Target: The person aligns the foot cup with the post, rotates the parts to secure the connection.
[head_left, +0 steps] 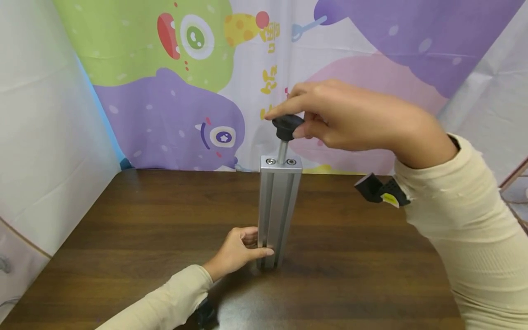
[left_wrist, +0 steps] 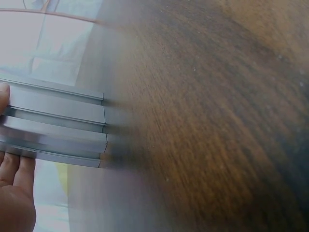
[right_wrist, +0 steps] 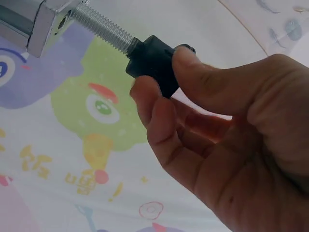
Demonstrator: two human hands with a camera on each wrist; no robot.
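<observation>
A silver slotted aluminium profile [head_left: 274, 211] stands upright on the wooden table, its lower end on the tabletop. Low on its left side, my left hand [head_left: 237, 252] grips it, thumb across the front face and fingers behind. Out of the profile's top end plate, between two screws, rises a threaded rod [right_wrist: 104, 29] capped by a black knob [head_left: 287, 127]. My right hand [head_left: 350, 114] pinches that knob between thumb and fingers, the index finger lying over its top. In the left wrist view the profile's foot [left_wrist: 99, 130] meets the table.
The dark wood-grain table [head_left: 165, 220] extends around the profile. Behind it hangs a cartoon-printed curtain [head_left: 136, 123], close past the table's back edge. White cloth [head_left: 53, 114] hangs at the left side. A black wrist camera [head_left: 377, 189] sits under my right sleeve.
</observation>
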